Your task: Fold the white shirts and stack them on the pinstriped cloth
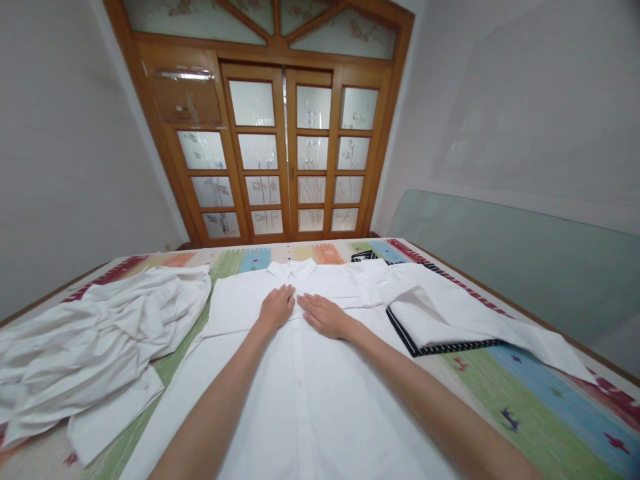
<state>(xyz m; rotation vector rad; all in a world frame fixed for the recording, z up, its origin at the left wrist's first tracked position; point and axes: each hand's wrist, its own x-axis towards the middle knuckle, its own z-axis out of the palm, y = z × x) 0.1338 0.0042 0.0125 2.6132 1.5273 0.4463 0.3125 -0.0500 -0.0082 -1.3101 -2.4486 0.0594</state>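
A white collared shirt (270,400) lies front up across the bed, its collar at the far end and its button placket running toward me. My left hand (278,307) rests palm down on the upper chest, just left of the placket, fingers stretched out. Close beside it, my right hand (323,315) lies flat on the cloth on the other side, fingers extended. Neither hand grips anything. The right sleeve (480,313) of the shirt stretches off to the right, partly over a black-edged dark item (403,330) that it mostly covers.
Crumpled white cloth (125,320) is heaped on the left. Beneath everything is a colourful patterned bedspread (545,400). A pale green board (500,247) stands along the right side of the bed. Wooden doors (290,153) with glass panes close off the far end.
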